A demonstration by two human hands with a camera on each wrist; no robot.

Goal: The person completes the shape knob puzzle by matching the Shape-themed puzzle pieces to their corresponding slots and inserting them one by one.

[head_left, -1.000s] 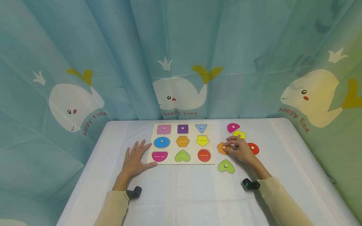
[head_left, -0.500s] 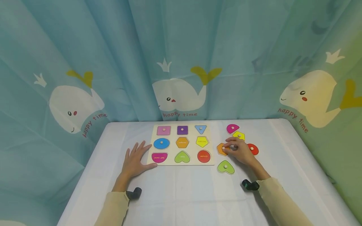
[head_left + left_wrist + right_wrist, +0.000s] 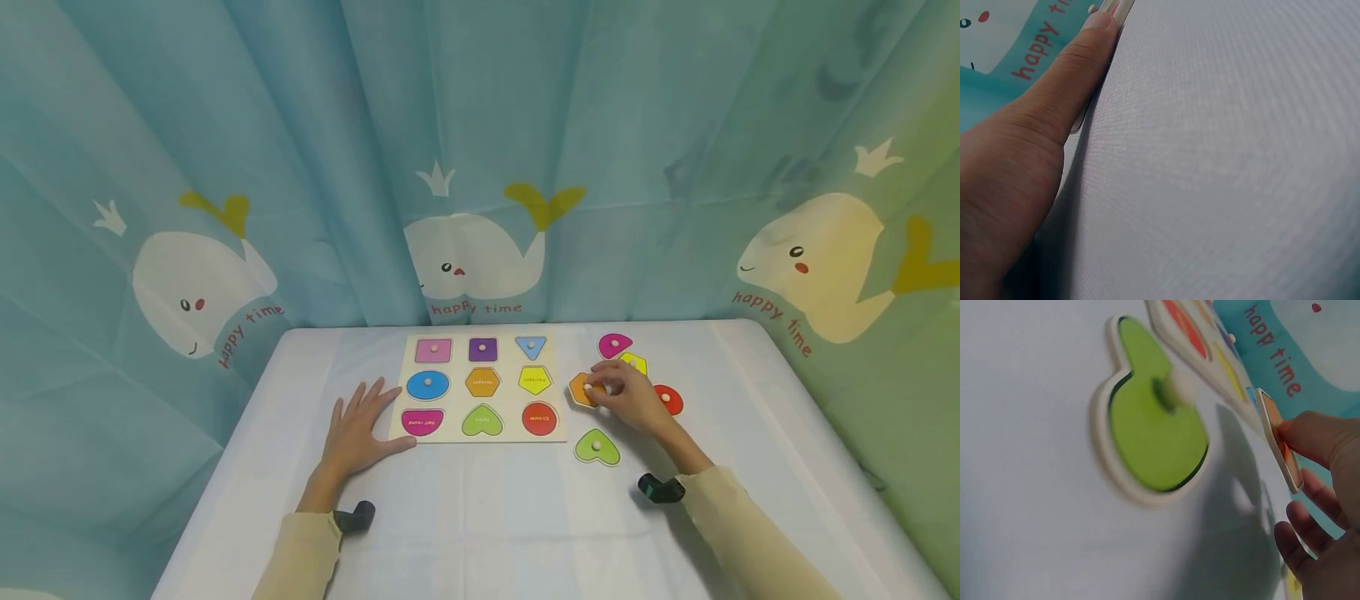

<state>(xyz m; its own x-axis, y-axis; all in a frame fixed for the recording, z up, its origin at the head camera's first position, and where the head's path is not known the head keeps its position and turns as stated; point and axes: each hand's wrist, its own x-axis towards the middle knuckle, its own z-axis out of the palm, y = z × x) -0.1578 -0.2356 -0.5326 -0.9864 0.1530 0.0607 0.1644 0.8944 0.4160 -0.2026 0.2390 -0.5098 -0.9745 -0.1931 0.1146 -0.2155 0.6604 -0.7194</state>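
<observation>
The right hand has the orange hexagon. Its grip is a pinch, with the thumb and a finger on the little knob on top. The hexagon is up off the white table, just to the right of the board. The left hand is spread wide. Its thumb touches the near left corner of the board, and its pointer finger touches the left side.

Four shapes with knobs sit in the board. The pink rectangle, purple square and blue triangle are in the far row. The blue oval is at the left of the middle row. Next to it come an orange spot and a yellow spot. The near row has a pink spot, a green spot and a red spot.

The green heart lies on the table by the board's near right corner. The red circle is partly behind the right hand. The yellow pentagon peeks out past that hand. The pink half circle is beside the pentagon, but it is hard to tell if they touch. Behind hangs a blue curtain with white whales.
</observation>
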